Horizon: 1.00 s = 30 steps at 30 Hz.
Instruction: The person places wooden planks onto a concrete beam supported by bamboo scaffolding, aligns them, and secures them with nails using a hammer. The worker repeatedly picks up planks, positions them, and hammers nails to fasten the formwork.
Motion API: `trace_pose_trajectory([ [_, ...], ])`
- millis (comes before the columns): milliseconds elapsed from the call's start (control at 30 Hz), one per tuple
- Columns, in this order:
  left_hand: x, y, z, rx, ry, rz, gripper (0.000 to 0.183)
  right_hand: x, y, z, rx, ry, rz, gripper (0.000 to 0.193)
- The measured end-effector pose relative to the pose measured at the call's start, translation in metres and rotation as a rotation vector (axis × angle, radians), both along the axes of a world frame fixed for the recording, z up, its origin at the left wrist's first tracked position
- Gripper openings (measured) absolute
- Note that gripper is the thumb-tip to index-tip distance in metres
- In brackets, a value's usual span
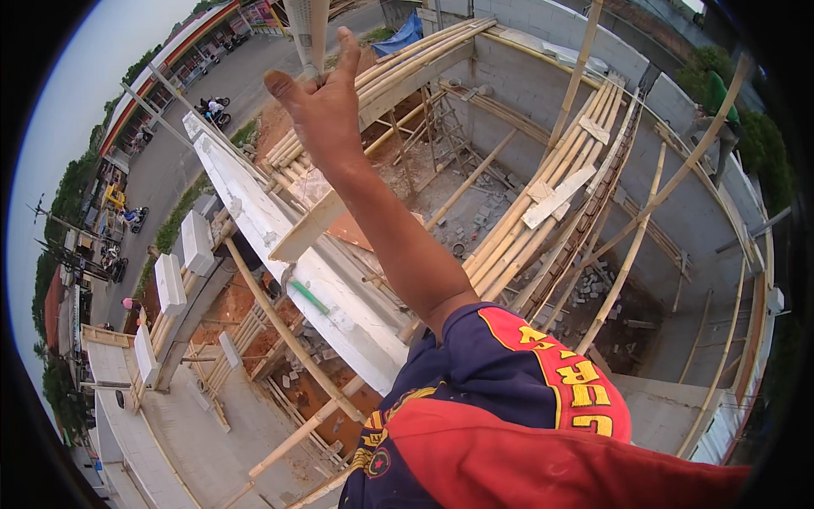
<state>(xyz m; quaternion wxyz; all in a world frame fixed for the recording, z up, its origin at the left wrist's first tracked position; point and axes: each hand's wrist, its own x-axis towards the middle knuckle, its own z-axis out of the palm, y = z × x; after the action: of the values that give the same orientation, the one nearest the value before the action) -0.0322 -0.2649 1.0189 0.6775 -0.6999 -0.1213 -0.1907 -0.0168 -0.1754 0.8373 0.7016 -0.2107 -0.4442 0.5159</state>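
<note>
My right hand [326,114] reaches away at the end of a bare forearm. Its thumb points left and one finger points up, spread apart. Between them is the lower end of a pale, long post [307,30], which the hand seems to grip; the other fingers are mostly hidden. Below the hand, a flat pale board [309,225] lies slantwise near a long white concrete beam [246,212]. A green-handled tool [307,297] rests on the beam. My left hand is out of view.
Bamboo poles [509,242] bundle along the wall tops and brace a deep, rubble-strewn pit. Grey block walls [543,81] surround it. White blocks [197,242] stand at the left. A person in green [721,106] is at the far right; motorbikes [214,109] are on the road.
</note>
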Motion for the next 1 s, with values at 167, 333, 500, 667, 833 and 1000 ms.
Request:
trace_pose_trajectory([
  [167, 0.068, 0.071, -0.016, 0.098, 0.545, -0.288, 0.043, 0.028, 0.051, -0.021, -0.111, 0.342, 0.067, 0.040],
  [333, 0.021, 0.082, -0.150, -0.370, -0.222, 0.039, 0.052, 0.069, 0.062, -0.092, -0.553, 0.528, 0.043, 0.035],
  [500, -0.002, 0.069, -0.328, -1.653, -1.391, 0.202, 0.053, 0.094, 0.027, -0.143, -0.788, 0.739, 0.040, 0.049],
  [667, 0.030, 0.033, -0.445, -2.467, -1.792, -0.449, 0.049, 0.126, 0.013, -0.201, -0.915, 0.768, 0.059, 0.046],
  [833, 0.044, 0.015, -0.450, -2.060, -1.505, -0.155, 0.037, 0.189, 0.013, -0.266, -1.025, 0.576, -0.112, 0.050],
  [1000, 0.071, 0.009, -0.459, -1.911, -1.464, -0.099, 0.032, 0.226, -0.001, -0.329, -1.251, 0.370, -0.165, 0.069],
])
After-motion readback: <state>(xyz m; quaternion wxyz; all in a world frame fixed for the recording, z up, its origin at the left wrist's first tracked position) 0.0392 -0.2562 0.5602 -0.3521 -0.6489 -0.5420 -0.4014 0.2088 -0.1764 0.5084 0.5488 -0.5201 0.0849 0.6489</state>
